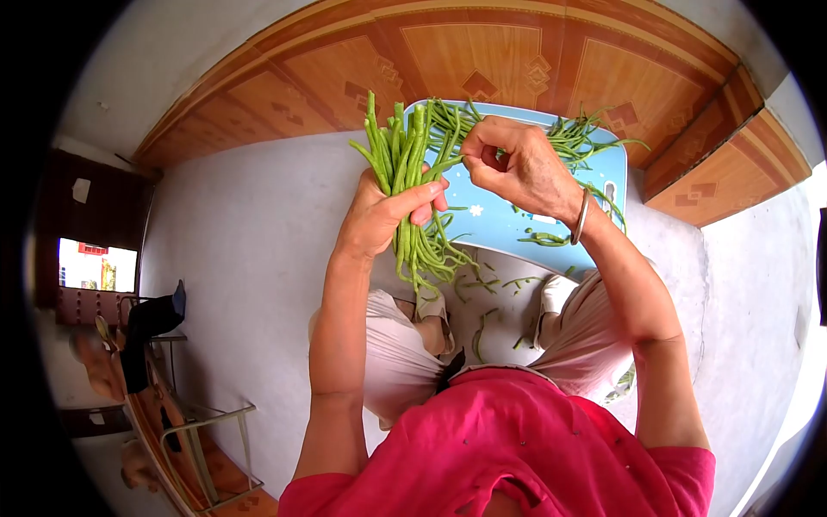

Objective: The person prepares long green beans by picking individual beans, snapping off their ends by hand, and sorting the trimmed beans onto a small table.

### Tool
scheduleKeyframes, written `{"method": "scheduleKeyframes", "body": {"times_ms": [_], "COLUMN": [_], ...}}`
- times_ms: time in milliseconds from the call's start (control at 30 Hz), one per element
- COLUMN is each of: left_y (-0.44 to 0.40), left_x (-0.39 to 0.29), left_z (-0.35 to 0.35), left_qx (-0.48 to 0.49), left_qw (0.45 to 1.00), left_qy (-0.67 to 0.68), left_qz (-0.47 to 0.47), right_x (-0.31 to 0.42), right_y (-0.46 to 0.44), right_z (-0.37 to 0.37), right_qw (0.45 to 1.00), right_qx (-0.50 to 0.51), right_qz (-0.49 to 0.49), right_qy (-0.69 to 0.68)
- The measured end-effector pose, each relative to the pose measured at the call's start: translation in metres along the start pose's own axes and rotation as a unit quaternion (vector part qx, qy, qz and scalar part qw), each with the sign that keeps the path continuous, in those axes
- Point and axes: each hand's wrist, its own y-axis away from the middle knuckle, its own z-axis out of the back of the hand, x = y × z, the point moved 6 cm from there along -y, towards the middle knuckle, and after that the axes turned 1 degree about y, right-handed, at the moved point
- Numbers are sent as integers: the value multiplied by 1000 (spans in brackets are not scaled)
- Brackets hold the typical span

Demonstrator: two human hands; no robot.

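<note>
My left hand [398, 205] is wrapped round a thick bunch of green beans [412, 159], their ends standing up above the fist and their thin tails hanging below it. Just to the right, my right hand [521, 164] pinches the end of one bean [448, 162] that sticks out sideways from the bunch. A bracelet circles that wrist. Beneath both hands lies a light blue board [500, 226] with a handle slot. More loose beans [573, 142] are heaped along its far side, and a few short pieces [544, 239] lie near its front edge.
Bean scraps [484, 332] litter the grey floor [233, 250] between my feet. A wood-patterned tiled wall [474, 52] rises behind the board. Over at the left, other people [99, 366] are near a table with a metal frame [211, 422].
</note>
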Motion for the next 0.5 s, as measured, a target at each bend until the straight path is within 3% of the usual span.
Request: {"method": "scheduleKeyframes", "body": {"times_ms": [133,233,333,433,500], "left_y": [-2,-3,-2,-3,-4], "left_x": [7,7,6,3,0], "left_z": [1,-1,-1,-4,-5], "left_qx": [21,27,25,28,33], "left_qw": [1000,1000,1000,1000,999], "left_qy": [-10,-6,-3,3,1], "left_qz": [-5,2,6,-1,-10], "right_x": [15,11,3,-12,-19], "right_y": [6,6,6,6,7], "right_z": [-1,-3,-4,-12,-21], "right_qw": [976,968,988,997,965], "right_qx": [-10,-5,0,22,5], "right_qz": [125,137,114,-43,-91], "right_qy": [176,210,105,-65,-244]}}
